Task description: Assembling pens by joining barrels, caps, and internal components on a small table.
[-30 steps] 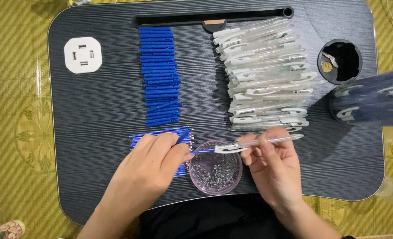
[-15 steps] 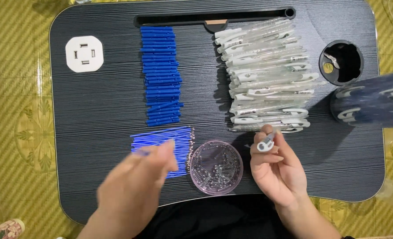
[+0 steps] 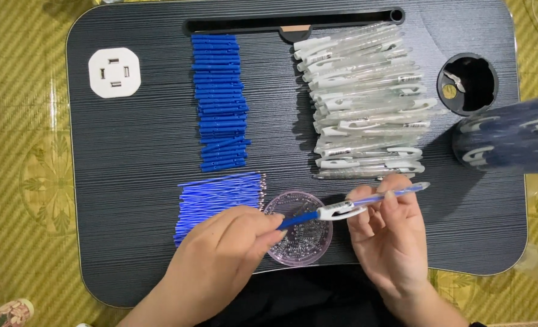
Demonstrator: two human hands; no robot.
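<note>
Holding a clear plastic pen barrel with a white clip (image 3: 366, 203) level above the near edge of a black ribbed lap desk (image 3: 130, 181), the right hand (image 3: 390, 242) pinches it between thumb and fingertips, while the left hand (image 3: 226, 254) closes its fingertips on a short blue end piece (image 3: 298, 219) at the barrel's left end. A blue refill appears to lie inside the barrel already, so this pen looks nearly put together, the end piece perhaps not fully seated. Directly beneath the pen sits a small round clear dish of tiny metal springs (image 3: 299, 233). To its left lies a bundle of thin blue ink refills (image 3: 217, 197), just beside the left hand. Farther back, a neat column of short blue plastic end pieces (image 3: 220, 103) and a large heap of empty clear barrels with white clips (image 3: 366, 103) remain, suggesting most of the work is still ahead. A white square socket block (image 3: 114, 72) sits at the far left corner, a round cup recess (image 3: 467, 83) at the far right. A dark, blurred bundle (image 3: 511, 142) at the right edge may hold finished pens, though that cannot be told.
</note>
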